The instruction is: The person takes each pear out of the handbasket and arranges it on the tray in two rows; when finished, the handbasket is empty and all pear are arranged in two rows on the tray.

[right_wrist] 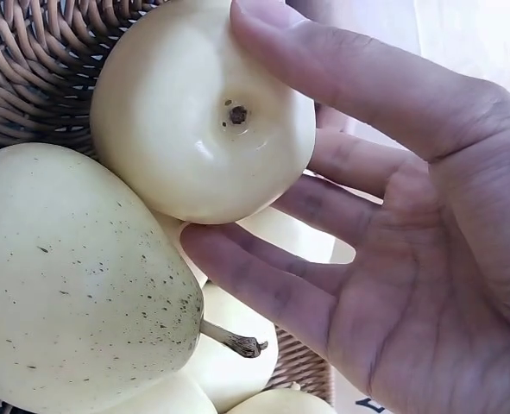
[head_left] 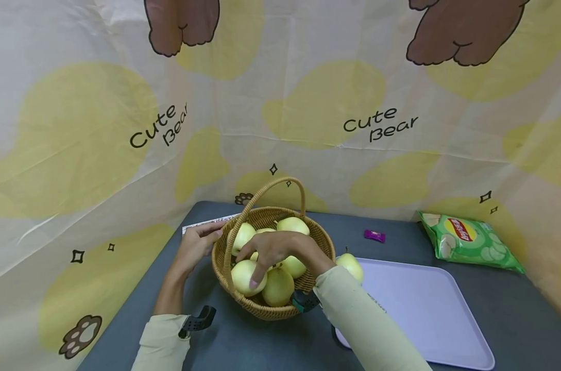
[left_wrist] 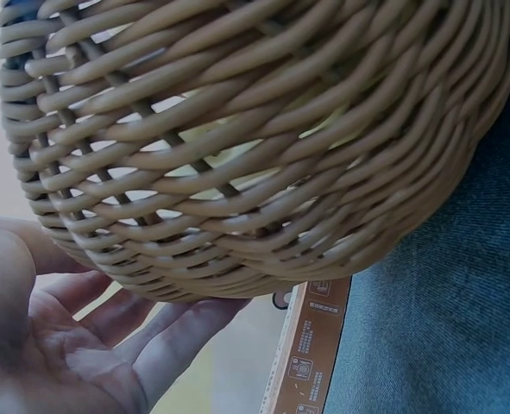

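A round wicker basket (head_left: 222,270) with an arched handle holds several pale yellow-green pears. My right hand (head_left: 275,247) reaches into it from the right. One smooth pear (right_wrist: 168,95) lies between the thumb and curved fingers of this hand (right_wrist: 393,224); the thumb presses on its side. A speckled pear (right_wrist: 73,285) with a stem lies right beside it. At the basket's left, my left hand (head_left: 197,247) holds the rim near the handle's base. In the left wrist view, the basket's woven wall (left_wrist: 237,155) partly hides the fingertips of that hand (left_wrist: 91,345).
Right of the basket, a pale lilac tray (head_left: 410,304) lies on the dark table, with one pear (head_left: 350,265) at its far left corner. Behind are a purple wrapped candy (head_left: 375,236) and a green chip bag (head_left: 470,242). A printed card (head_left: 206,222) lies behind the left hand.
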`<action>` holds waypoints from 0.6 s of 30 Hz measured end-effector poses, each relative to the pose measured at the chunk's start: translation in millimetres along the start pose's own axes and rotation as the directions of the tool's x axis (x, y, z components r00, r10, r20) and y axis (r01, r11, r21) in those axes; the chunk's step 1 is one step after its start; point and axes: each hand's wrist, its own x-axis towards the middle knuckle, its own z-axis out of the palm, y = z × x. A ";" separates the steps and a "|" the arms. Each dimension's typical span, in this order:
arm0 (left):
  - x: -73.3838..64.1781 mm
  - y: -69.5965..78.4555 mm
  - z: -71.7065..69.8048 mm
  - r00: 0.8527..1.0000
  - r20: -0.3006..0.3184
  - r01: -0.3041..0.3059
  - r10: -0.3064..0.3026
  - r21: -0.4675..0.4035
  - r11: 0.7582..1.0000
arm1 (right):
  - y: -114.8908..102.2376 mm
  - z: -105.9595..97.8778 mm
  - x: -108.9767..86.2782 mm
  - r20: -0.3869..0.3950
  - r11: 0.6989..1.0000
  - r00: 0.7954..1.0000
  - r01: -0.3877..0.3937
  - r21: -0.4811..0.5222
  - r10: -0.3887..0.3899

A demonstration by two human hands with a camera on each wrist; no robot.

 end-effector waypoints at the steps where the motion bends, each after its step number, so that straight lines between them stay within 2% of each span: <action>1: 0.1 0.1 0.6 1.000 -0.001 0.001 -0.001 0.002 1.000 | 0.3 0.2 -0.5 -0.003 1.000 1.000 0.004 0.000 -0.004; 10: -0.7 2.7 0.3 1.000 0.015 -0.007 0.008 -0.023 1.000 | 1.1 1.0 -7.1 -0.042 1.000 0.999 -0.001 0.005 0.001; 18: -0.8 1.9 0.5 1.000 0.002 -0.002 0.002 0.002 1.000 | 2.4 0.2 -19.8 -0.111 0.998 0.994 0.016 0.058 -0.010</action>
